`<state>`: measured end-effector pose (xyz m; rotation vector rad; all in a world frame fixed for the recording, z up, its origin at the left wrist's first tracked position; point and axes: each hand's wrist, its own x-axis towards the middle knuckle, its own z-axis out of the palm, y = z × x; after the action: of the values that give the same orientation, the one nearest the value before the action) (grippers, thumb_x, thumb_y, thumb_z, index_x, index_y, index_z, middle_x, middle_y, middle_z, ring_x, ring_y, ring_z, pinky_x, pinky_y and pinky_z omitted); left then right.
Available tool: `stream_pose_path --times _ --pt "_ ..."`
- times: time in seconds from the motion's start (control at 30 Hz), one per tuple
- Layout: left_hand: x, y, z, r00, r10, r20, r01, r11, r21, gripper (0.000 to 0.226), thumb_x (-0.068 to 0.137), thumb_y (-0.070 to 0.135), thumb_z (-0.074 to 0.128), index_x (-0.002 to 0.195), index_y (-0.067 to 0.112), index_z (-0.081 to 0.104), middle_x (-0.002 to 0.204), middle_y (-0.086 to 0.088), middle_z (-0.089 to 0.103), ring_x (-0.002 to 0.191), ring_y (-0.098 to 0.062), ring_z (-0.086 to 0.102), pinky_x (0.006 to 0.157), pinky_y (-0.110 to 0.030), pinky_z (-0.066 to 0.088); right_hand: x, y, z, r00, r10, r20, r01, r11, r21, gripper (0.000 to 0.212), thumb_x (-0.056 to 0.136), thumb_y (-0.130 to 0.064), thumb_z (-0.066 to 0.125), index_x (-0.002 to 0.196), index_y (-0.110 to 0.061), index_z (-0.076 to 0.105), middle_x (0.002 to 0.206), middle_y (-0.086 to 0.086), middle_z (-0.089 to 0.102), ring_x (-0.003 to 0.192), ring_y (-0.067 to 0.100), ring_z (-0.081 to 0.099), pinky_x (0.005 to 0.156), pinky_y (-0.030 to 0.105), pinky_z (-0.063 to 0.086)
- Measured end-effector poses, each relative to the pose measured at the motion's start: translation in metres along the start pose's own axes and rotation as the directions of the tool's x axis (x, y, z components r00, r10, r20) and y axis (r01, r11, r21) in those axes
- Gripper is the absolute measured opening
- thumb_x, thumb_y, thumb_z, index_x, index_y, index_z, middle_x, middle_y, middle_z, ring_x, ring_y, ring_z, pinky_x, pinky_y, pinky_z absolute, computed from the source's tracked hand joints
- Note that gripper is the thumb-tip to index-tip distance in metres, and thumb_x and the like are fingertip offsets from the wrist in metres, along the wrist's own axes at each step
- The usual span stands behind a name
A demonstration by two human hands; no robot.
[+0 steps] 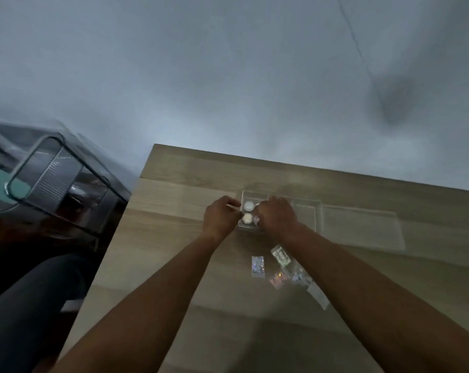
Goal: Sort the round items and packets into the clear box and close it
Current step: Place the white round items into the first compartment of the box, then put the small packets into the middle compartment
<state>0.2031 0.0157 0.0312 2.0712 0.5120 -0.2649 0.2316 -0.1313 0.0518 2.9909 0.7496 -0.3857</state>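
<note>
A clear box [306, 211] lies open on the wooden table [174, 238], its lid [362, 227] flat to the right. Two white round items [248, 205] [247, 218] sit in the box's left end. My left hand [221, 219] is at the box's left edge with fingers curled; a thin pale strip shows at its fingertips. My right hand [277, 215] reaches into the box beside the round items, fingers curled down; what it holds is hidden. Several shiny packets [258, 266] [281, 255] [277, 279] lie on the table below the box, between my forearms.
The table's left edge runs diagonally; beyond it stand a dark appliance with a glass door [52, 181] and a dark leg [34, 292]. A grey wall rises behind the table.
</note>
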Motion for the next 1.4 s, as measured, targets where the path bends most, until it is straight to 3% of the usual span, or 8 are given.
stream_pose_path --times 0.43,0.57,0.67,0.8,0.9,1.1,1.27,1.4 --pt "-0.006 -0.007 0.005 0.998 0.001 -0.059 -0.003 1.0 -0.028 0.029 0.076 0.023 0.075 0.104 0.02 0.068 0.09 -0.007 0.074 0.084 -0.025 0.07 0.08 -0.038 0.057 -0.004 0.004 -0.001 1.0 0.011 -0.018 -0.01 0.996 0.088 0.025 0.083 -0.029 0.059 0.098 -0.015 0.072 0.103 0.012 0.071 0.1 0.034 0.064 0.081 0.038 0.05" --pt "-0.023 -0.018 0.005 0.99 0.023 -0.14 -0.029 0.999 -0.042 0.036 0.082 0.036 0.072 0.114 0.024 0.06 0.083 0.003 0.068 0.078 -0.016 0.065 0.069 -0.029 0.047 -0.026 0.011 -0.011 0.973 0.189 -0.13 -0.095 0.848 0.522 0.019 0.088 -0.024 0.06 0.1 -0.018 0.073 0.101 0.007 0.071 0.091 0.025 0.064 0.08 0.034 0.051" --pt "-0.044 -0.034 0.008 0.988 0.028 -0.149 -0.034 0.999 -0.039 0.028 0.083 0.038 0.069 0.106 0.024 0.06 0.083 0.006 0.065 0.076 -0.012 0.063 0.067 -0.027 0.046 -0.06 0.022 -0.01 0.956 0.289 -0.056 -0.174 0.708 0.684 0.011 0.084 -0.022 0.066 0.085 -0.015 0.074 0.088 0.005 0.074 0.076 0.016 0.063 0.069 0.025 0.043" --pt "-0.074 -0.053 0.022 0.998 0.06 0.001 -0.06 0.994 0.089 0.018 0.079 0.028 0.072 0.094 0.022 0.065 0.086 0.003 0.068 0.082 -0.017 0.065 0.071 -0.026 0.047 -0.106 0.029 0.018 0.924 0.325 0.201 -0.373 0.649 0.663 0.017 0.079 -0.025 0.071 0.066 -0.014 0.069 0.069 0.004 0.069 0.064 0.016 0.061 0.056 0.025 0.037" --pt "-0.09 -0.055 0.035 0.984 0.136 0.113 -0.159 0.96 0.232 0.02 0.076 0.024 0.071 0.094 0.022 0.062 0.097 -0.002 0.068 0.088 -0.021 0.063 0.071 -0.028 0.044 -0.128 0.024 0.047 0.88 0.384 0.28 -0.47 0.625 0.623 0.007 0.078 -0.022 0.071 0.073 -0.017 0.07 0.084 0.007 0.072 0.077 0.018 0.063 0.066 0.025 0.039" --pt "-0.104 -0.058 0.043 0.878 0.373 0.299 -0.477 0.718 0.507 0.045 0.075 0.033 0.075 0.118 0.03 0.062 0.122 0.003 0.055 0.113 -0.018 0.051 0.082 -0.031 0.047 -0.14 0.008 0.073 0.85 0.464 0.248 -0.512 0.619 0.595 0.02 0.078 -0.036 0.066 0.093 -0.022 0.068 0.103 0.002 0.064 0.096 0.02 0.063 0.08 0.035 0.049" --pt "-0.1 -0.057 0.038 0.835 0.441 0.328 -0.548 0.616 0.566 0.03 0.087 0.039 0.061 0.113 0.028 0.068 0.121 0.005 0.06 0.114 -0.017 0.05 0.082 -0.029 0.044 -0.137 0.002 0.078 0.858 0.469 0.208 -0.503 0.688 0.524 0.02 0.084 -0.032 0.062 0.097 -0.017 0.063 0.11 0.006 0.059 0.098 0.027 0.062 0.079 0.036 0.047" --pt "-0.1 -0.056 0.036 0.809 0.483 0.336 -0.582 0.572 0.579 0.029 0.094 0.039 0.049 0.106 0.024 0.071 0.117 0.003 0.063 0.113 -0.017 0.053 0.079 -0.032 0.047 -0.134 -0.001 0.075 0.851 0.468 0.24 -0.517 0.663 0.541 0.014 0.082 -0.027 0.062 0.087 -0.017 0.071 0.103 0.007 0.064 0.092 0.025 0.065 0.075 0.035 0.05"
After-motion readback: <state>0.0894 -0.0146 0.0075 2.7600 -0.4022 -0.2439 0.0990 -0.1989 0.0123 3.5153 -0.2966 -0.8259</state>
